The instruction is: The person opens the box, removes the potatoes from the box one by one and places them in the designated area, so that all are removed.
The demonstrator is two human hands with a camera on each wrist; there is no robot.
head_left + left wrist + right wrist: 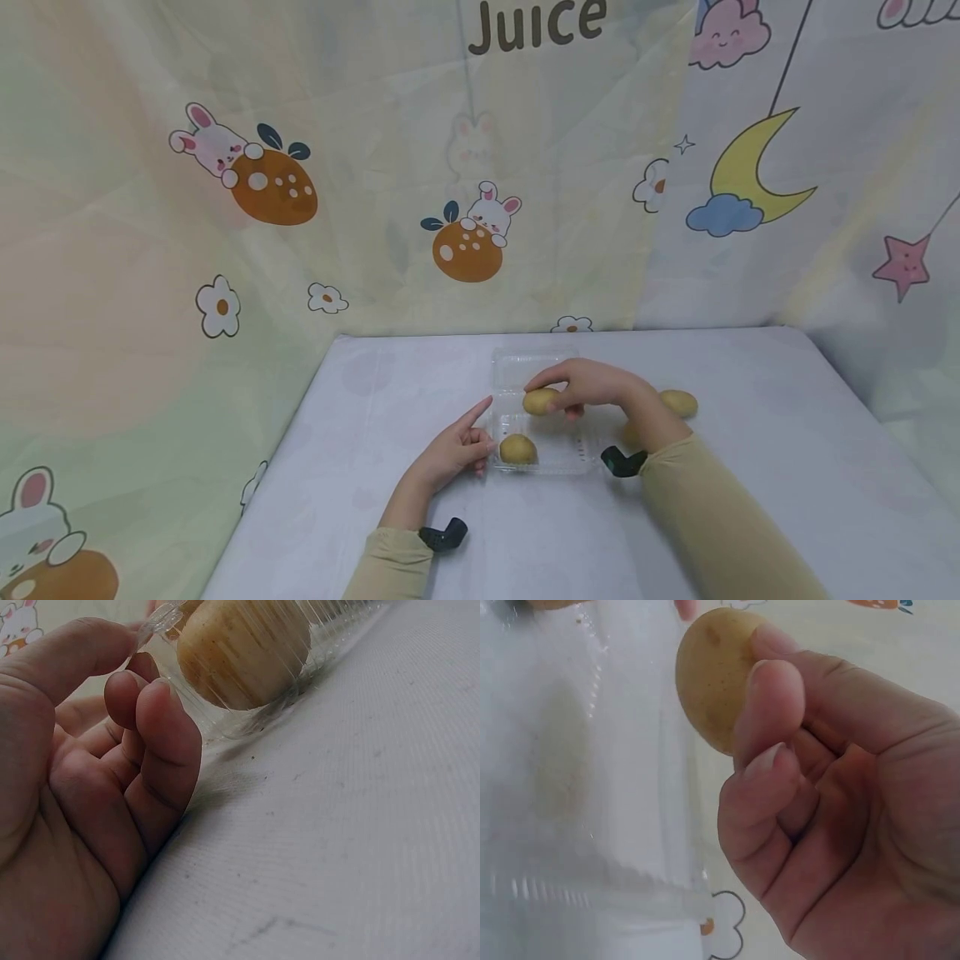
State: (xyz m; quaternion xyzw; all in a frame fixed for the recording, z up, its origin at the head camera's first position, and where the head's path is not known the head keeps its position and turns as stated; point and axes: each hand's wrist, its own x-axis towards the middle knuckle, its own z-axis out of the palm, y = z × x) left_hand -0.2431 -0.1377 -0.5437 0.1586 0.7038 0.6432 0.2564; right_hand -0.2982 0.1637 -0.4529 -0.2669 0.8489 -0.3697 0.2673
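My right hand (592, 385) pinches a yellow potato (540, 402) between thumb and fingers, above the far part of an open clear plastic container (551, 462). In the right wrist view the same potato (716, 679) is held by its side. Another potato (518, 450) sits inside the container at the near left corner. My left hand (453, 450) grips the container's left rim, with thumb and curled fingers at the plastic and the index finger stretched out along it. The left wrist view shows the thumb touching the rim beside the potato (244, 652) behind the clear wall.
Right of the container a potato (678, 404) lies on the white-covered table (540, 542); another potato (630, 432) is partly hidden by my right wrist. The container's lid (517, 367) lies folded back at the far side. A printed curtain (375, 167) hangs behind the table.
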